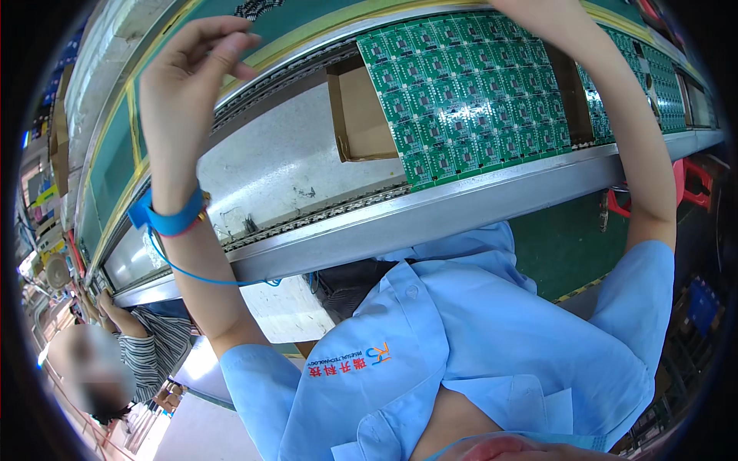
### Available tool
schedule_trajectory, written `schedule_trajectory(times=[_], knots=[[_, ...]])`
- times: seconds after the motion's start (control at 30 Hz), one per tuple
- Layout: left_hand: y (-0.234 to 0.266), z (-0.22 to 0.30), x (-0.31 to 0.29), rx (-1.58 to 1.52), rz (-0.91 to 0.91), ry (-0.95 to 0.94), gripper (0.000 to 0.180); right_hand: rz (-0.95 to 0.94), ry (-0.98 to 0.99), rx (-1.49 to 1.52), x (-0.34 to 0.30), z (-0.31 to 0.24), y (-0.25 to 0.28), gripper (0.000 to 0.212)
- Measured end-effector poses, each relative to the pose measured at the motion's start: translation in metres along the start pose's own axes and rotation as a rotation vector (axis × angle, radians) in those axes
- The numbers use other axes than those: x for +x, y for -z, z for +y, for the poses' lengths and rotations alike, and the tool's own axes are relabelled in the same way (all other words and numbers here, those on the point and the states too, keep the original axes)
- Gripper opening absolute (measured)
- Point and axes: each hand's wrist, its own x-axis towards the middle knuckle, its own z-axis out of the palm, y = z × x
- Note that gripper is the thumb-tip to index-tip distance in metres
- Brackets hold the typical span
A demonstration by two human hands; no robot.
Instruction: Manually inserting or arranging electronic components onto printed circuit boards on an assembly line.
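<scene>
My left hand (188, 73) is raised above the far rail at the upper left. Its fingers are loosely bent and apart, with nothing visible between them. A blue wrist strap (178, 217) with a thin blue cord circles that wrist. My right hand (530, 14) reaches over the far side of a green circuit board panel (469, 100). The picture's top edge cuts off its fingers, so what they touch is hidden. The panel carries rows of small repeated circuits and spans the two chain rails of a conveyor (461, 201).
A brown cardboard box (361, 115) shows partly under the panel's left end. More green panels (642, 81) sit farther right along the conveyor. A dark patterned object (258, 8) lies beyond the far rail. Another person in a striped sleeve (160, 338) is at the lower left.
</scene>
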Motion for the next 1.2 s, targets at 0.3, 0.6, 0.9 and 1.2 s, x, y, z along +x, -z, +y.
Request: schedule_trajectory(times=[0.3, 0.6, 0.9, 1.2], knots=[[-0.067, 0.057, -0.046, 0.182, -0.298, -0.079, 0.013, -0.019, -0.212, -0.014, 0.038, 0.005, -0.013, 0.025], [-0.095, 0.070, -0.046, 0.488, -0.396, -0.341, 0.010, 0.094, -0.028, -0.072, 0.028, 0.014, -0.007, 0.019], [-0.098, 0.085, -0.037, 0.636, -0.480, -0.429, 0.008, 0.123, -0.021, -0.117, 0.020, 0.010, 0.000, 0.015], [-0.093, 0.084, -0.037, 0.666, -0.502, -0.431, 0.004, 0.289, 0.259, -0.120, 0.000, 0.001, 0.005, 0.011]])
